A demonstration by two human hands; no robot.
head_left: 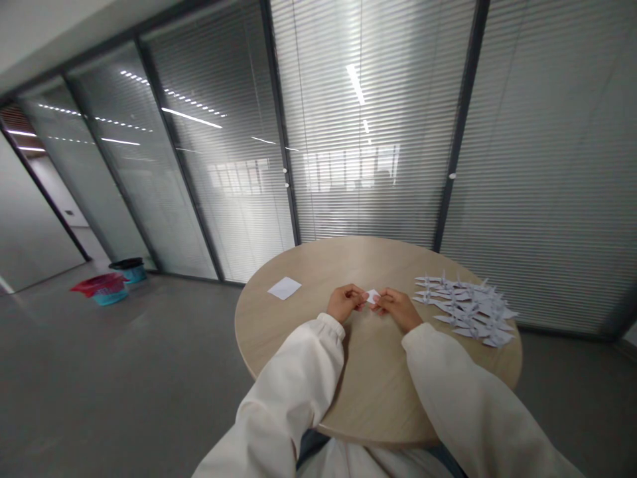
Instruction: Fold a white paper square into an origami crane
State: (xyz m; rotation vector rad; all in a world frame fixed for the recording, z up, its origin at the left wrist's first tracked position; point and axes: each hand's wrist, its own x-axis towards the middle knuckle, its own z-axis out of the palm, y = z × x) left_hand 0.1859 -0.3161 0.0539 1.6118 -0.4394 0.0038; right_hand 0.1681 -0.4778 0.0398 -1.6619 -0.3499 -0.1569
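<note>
A small folded piece of white paper (372, 296) is held between my two hands, just above the middle of the round table. My left hand (347, 302) pinches its left edge with thumb and fingers. On the opposite edge, my right hand (397, 307) grips it the same way. Several folded white paper cranes (470, 309) are gathered in rows on the table's right side. To the left of my hands lies a flat stack or sheet of white square paper (284, 288); I cannot tell which.
The round wooden table (378, 405) stands close to a glass partition with blinds (368, 133). On the floor at far left are a blue bin with a red liner (107, 289) and another blue bin with a black liner (130, 269).
</note>
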